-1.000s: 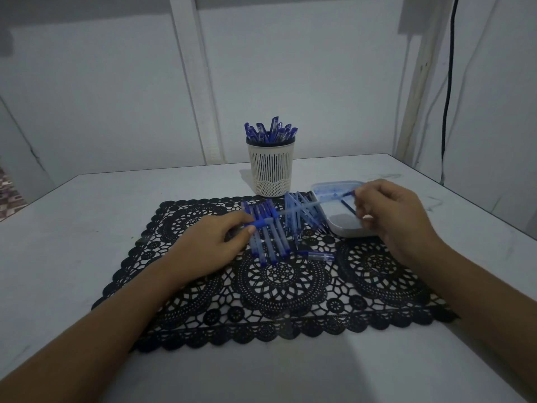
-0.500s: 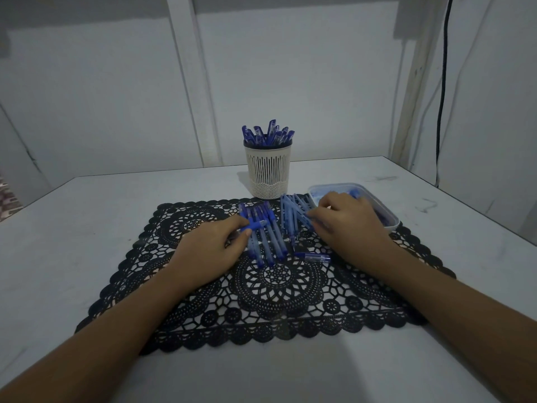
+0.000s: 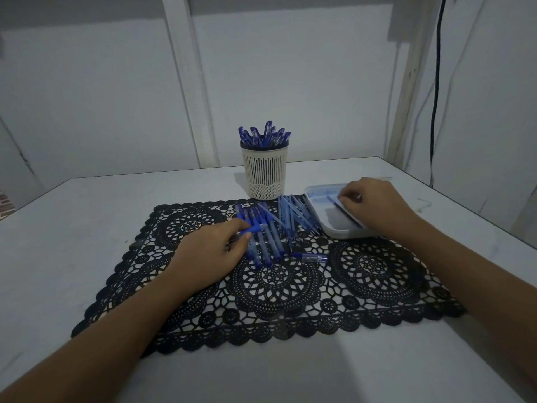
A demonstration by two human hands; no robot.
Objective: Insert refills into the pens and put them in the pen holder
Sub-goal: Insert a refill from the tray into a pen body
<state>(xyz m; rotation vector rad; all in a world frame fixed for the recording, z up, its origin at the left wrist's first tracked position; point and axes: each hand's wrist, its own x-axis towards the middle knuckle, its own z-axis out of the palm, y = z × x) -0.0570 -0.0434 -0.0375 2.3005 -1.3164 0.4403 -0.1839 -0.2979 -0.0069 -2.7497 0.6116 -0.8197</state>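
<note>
Over in the tray, the right hand pinches a refill's far end.

The pen pinched in our left hand is deep blue; pens beside that grip are paler, translucent blue, on a black lace mat of round medallions. Beyond it, a cream slotted pen holder. Our right hand pinches a dark refill in a white tray.
</note>
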